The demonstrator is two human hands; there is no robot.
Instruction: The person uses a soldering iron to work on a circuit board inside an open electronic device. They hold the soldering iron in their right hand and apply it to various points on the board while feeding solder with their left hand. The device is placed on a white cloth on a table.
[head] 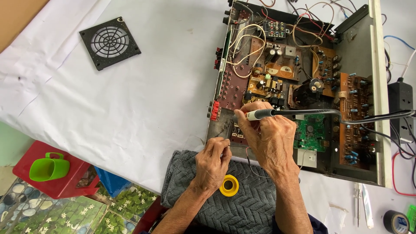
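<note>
Head view: the right hand (271,138) is curled around a soldering iron with a white and grey handle (260,114), gripping it like a pen, with its black cord running off to the right across the chassis. The iron's tip end points left, just beyond the fingers, over the near left corner of the opened metal amplifier chassis (377,130); the tip itself is too small to make out. Just below and left of it, the left hand (212,162) is pinched, thumb against fingertips, on what looks like a thin wire at the chassis edge. Both wrists rest over a grey knitted cloth (247,208), where a yellow ring-shaped spool (229,185) lies between the forearms. Inside the chassis sit brown circuit boards (277,71) and a green circuit board (310,132). Farther off on the white-covered tabletop (143,99) lies a black square fan grille (110,43). A black tape roll (395,222) sits at the lower right.
</note>
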